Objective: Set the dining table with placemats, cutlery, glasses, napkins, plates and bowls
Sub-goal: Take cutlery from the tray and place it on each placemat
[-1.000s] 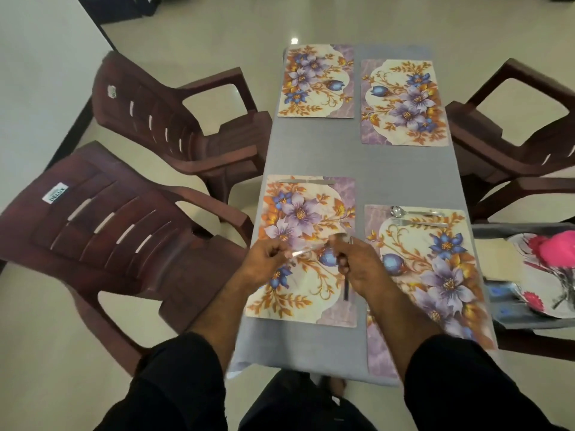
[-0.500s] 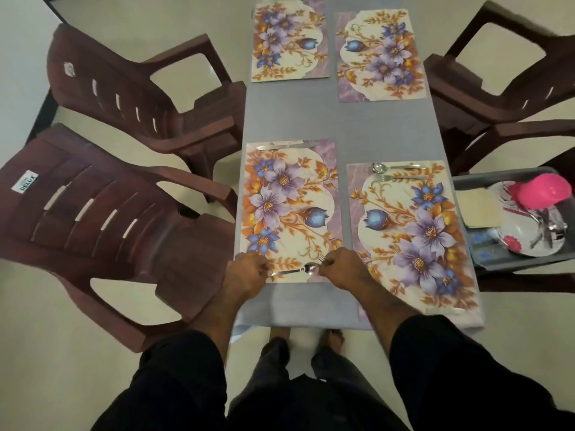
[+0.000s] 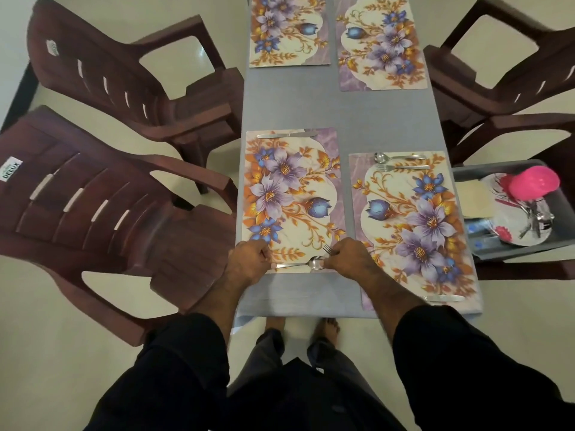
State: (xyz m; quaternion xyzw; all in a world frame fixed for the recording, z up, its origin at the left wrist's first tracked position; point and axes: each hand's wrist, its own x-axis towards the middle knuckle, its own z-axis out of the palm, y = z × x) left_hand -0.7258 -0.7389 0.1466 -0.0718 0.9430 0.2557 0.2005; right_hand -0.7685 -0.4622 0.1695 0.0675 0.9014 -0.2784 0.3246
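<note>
Head cam: left hand (image 3: 249, 259) pinches the handle end of the spoon (image 3: 300, 264), which lies on the near edge of the near-left placemat (image 3: 292, 200). Right hand (image 3: 351, 258) is curled around a fork (image 3: 328, 249). I'd say the spoon could slide off that edge if nudged. The chair (image 3: 93, 213) has a sticker reading "DELUX".
</note>
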